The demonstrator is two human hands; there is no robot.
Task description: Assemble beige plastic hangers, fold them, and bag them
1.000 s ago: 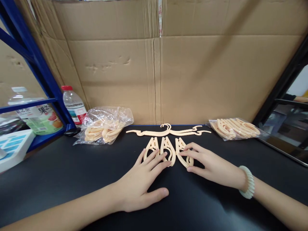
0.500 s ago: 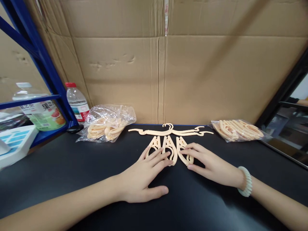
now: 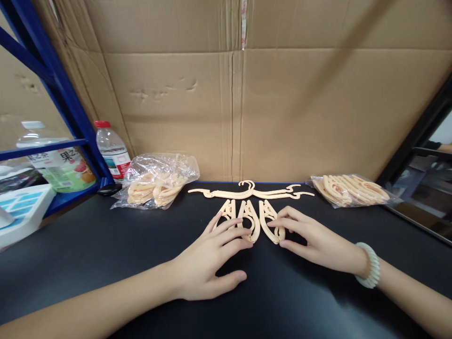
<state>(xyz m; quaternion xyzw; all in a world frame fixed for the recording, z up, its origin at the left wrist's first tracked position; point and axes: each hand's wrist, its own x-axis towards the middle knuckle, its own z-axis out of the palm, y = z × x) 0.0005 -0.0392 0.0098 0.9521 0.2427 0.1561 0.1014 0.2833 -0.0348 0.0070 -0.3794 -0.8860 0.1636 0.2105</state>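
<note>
Three cream folded plastic hangers lie side by side on the black table: a left one (image 3: 232, 210), a middle one (image 3: 256, 226) and a right one (image 3: 264, 221). My left hand (image 3: 212, 259) is open and flat, its spread fingers resting over the left and middle ones and partly covering them. My right hand (image 3: 310, 238) touches the right one's outer side, fingers curved and apart, thumb near its lower end. Behind them lie unfolded hangers (image 3: 231, 194), overlapping, with two hooks pointing toward the cardboard.
A clear bag of hangers (image 3: 158, 186) lies at the back left, another bag of hangers (image 3: 353, 190) at the back right. A red-capped bottle (image 3: 113, 153) stands beside a blue shelf frame (image 3: 67, 70). Cardboard (image 3: 183, 103) walls off the back.
My right hand has shifted slightly right, its fingertips sliding toward the right folded hanger's outer edge. My left hand stays nearly still over the other two.
</note>
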